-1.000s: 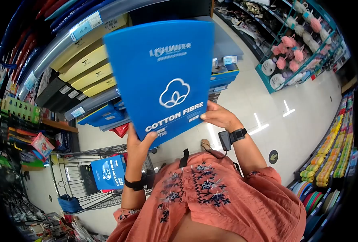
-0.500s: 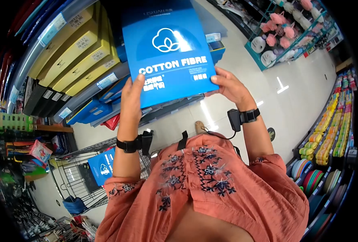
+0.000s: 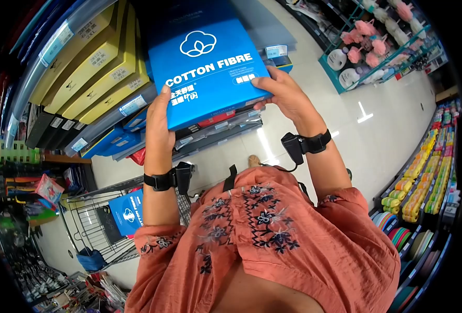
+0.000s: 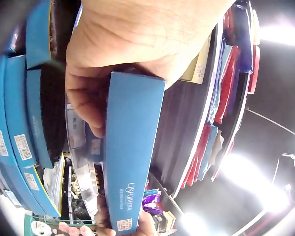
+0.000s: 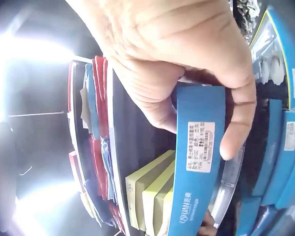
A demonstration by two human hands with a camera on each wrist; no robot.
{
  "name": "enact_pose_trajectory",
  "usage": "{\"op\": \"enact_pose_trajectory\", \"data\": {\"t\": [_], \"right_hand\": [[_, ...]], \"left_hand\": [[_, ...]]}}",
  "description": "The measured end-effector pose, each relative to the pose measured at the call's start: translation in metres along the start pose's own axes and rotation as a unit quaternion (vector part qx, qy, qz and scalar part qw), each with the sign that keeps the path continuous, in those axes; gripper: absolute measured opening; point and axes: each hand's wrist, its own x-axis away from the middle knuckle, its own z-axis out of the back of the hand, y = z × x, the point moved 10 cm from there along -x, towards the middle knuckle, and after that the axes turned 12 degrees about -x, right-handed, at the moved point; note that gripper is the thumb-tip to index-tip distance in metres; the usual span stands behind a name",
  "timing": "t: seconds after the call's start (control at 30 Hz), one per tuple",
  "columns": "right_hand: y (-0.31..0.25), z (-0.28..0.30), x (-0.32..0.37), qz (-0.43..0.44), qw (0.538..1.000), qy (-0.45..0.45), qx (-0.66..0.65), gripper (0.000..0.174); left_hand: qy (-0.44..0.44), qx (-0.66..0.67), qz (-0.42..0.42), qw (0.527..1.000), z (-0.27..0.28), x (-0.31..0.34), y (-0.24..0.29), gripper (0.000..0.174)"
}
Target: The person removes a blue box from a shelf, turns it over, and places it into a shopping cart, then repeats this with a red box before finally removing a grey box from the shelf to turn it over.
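Note:
A flat blue box (image 3: 210,68) printed "COTTON FIBRE" with a white cotton-flower outline is held out in front of the shelf. My left hand (image 3: 159,117) grips its near left corner, thumb on the top face. At the near right corner my right hand (image 3: 289,96) pinches it, thumb on top and fingers underneath. The narrow side of the box (image 4: 130,152) faces the left wrist camera. In the right wrist view a white barcode label (image 5: 200,147) shows on that side. The far end of the box is in shadow at the shelf.
Yellow boxes (image 3: 98,65) are stacked on the shelf at left, with blue boxes (image 3: 113,141) lower down. A wire cart (image 3: 93,219) at lower left carries another blue box (image 3: 128,213). Right of the aisle stand a teal rack (image 3: 340,75) and shelves of yellow packs (image 3: 423,172).
Both hands have moved the blue box forward, towards the shelf. It was tipped up facing me and now lies flatter, with its near edge showing. Both hands have kept hold of it.

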Motion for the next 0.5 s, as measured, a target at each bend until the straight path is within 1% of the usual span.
{"op": "enact_pose_trajectory", "data": {"t": [0.17,0.27,0.4,0.47,0.5], "right_hand": [[0.002,-0.004,-0.014,0.005,1.000,0.010,-0.009,0.059],[0.008,-0.003,-0.022,-0.018,0.999,-0.012,-0.038,0.056],[0.009,-0.004,-0.026,-0.017,0.997,-0.045,-0.053,0.057],[0.007,-0.004,-0.025,-0.018,0.997,-0.050,-0.053,0.058],[0.005,-0.006,-0.025,-0.014,0.997,-0.050,-0.064,0.054]], "left_hand": [[0.015,0.020,-0.002,1.000,0.004,-0.007,0.001,0.044],[0.032,0.016,0.001,0.999,0.007,-0.009,-0.001,0.043],[0.046,0.003,0.013,0.999,0.012,-0.012,-0.007,0.043],[0.057,0.009,-0.001,0.998,0.015,-0.009,-0.005,0.046],[0.063,0.011,-0.010,0.998,0.016,-0.007,-0.004,0.047]]}}
